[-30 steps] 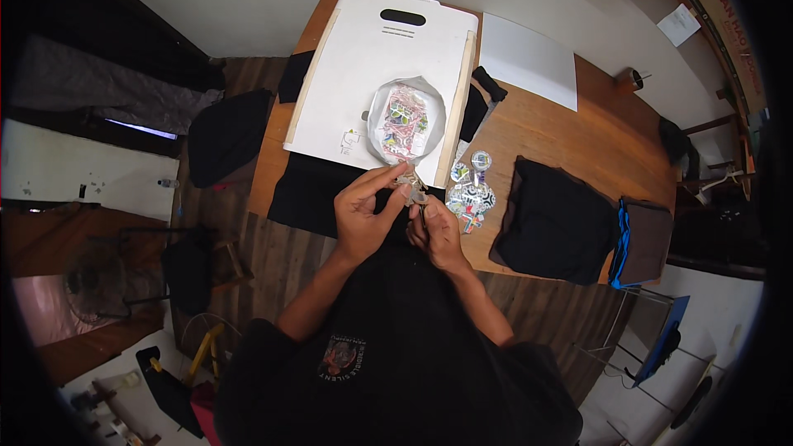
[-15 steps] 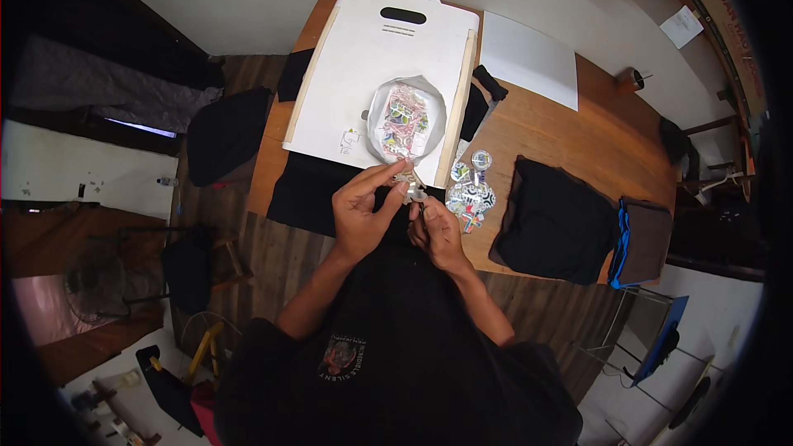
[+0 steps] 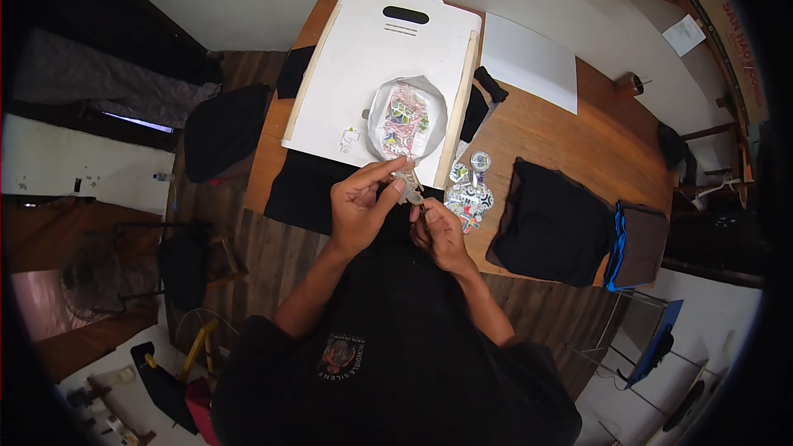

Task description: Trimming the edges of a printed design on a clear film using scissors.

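A person in a black shirt pinches a small pale cutout [image 3: 410, 193] between the thumb and fingers of the left hand [image 3: 357, 208], just short of a white bowl [image 3: 439, 130] of patterned scraps [image 3: 406, 120]. The right hand [image 3: 443, 236], beside it, is closed around a slim dark tool [image 3: 423, 212], mostly hidden. The bowl sits on a white board [image 3: 343, 74]; patterned pieces [image 3: 471, 200] lie on the table [image 3: 595, 153] at right, near folded black cloth [image 3: 549, 223].
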